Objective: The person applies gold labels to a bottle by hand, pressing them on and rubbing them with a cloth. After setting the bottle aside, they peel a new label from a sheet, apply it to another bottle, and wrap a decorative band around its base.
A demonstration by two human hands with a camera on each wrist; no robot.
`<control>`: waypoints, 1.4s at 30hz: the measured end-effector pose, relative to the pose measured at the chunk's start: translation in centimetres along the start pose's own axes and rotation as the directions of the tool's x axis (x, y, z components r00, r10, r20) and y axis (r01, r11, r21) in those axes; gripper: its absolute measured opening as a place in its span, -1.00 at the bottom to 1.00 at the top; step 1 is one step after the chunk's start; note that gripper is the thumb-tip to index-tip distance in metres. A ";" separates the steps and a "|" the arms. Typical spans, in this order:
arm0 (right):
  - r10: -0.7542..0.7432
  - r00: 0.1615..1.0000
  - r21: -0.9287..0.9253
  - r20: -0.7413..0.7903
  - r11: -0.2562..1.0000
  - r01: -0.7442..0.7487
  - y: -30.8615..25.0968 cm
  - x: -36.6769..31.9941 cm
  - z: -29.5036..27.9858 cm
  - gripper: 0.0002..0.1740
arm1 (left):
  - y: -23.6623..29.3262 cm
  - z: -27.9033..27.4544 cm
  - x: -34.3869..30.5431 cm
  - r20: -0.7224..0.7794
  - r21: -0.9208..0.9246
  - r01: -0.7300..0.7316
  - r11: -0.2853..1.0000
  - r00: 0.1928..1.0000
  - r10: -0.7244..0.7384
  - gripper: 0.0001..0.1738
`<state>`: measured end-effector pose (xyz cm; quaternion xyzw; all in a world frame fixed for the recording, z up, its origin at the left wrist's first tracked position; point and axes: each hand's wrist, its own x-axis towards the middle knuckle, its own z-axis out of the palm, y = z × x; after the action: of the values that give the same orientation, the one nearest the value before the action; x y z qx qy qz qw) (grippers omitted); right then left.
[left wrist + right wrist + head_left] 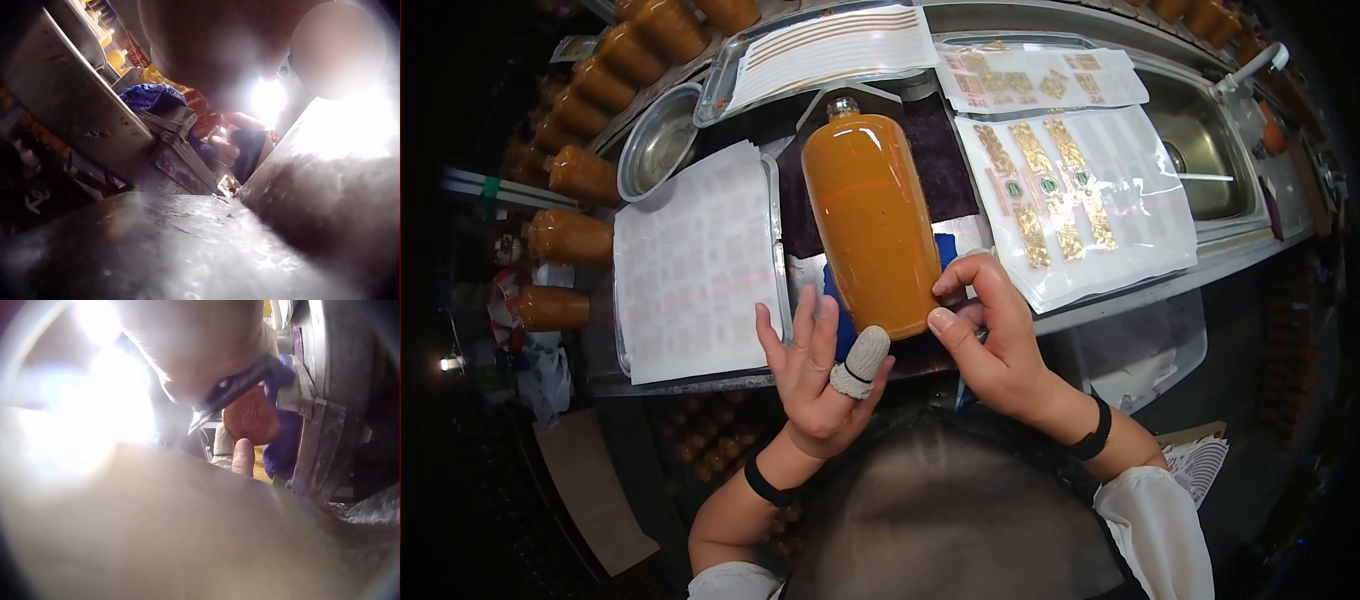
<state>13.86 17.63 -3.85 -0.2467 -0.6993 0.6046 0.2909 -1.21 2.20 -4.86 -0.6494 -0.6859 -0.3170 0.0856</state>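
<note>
A large amber-brown bottle point(870, 220) lies on its side on a blue cloth pad point(945, 248), its neck pointing away and its base towards me. In the head view my right hand point(1005, 345) has thumb and forefinger at the right edge of the base. Under that hand, the right wrist view shows a dark-handled tool point(234, 387) with a pointed metal tip, crossing in front of the bottle's base point(250, 415). My left hand point(820, 375) is held palm up just left of the base, fingers spread. A knitted finger cot point(867, 358) covers one of its fingers.
Patterned decal sheets point(1070, 190) lie at the right, beside a metal sink point(1235, 205). A tray with white paper point(690, 270) is at the left. Behind that stand a metal bowl point(645, 150) and several more amber bottles point(572, 237). Striped sheets point(835, 50) lie farther back.
</note>
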 end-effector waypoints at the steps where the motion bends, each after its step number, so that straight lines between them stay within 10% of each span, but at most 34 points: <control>1: -0.015 1.000 -0.030 -0.007 0.999 0.015 -0.2 0.0 0.1 -0.72 | 0.0 0.0 0.0 -0.008 0.001 0.005 1.000 1.000 -0.005 -0.55; 33: -0.063 0.998 -0.129 -0.028 0.990 0.059 -0.3 0.0 0.5 -0.75 | 0.4 -0.1 1.5 0.014 0.037 -0.060 0.998 0.998 0.060 -0.59; 42: 0.065 0.997 0.100 0.038 0.993 -0.068 0.1 -0.2 -0.7 -0.80 | 1.4 -0.3 3.9 0.024 0.149 -0.134 0.980 0.991 0.132 -0.58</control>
<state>14.50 17.98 -3.87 -0.2442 -0.6639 0.6529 0.2705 -0.55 5.20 -2.12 -0.6877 -0.6636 -0.2533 0.1503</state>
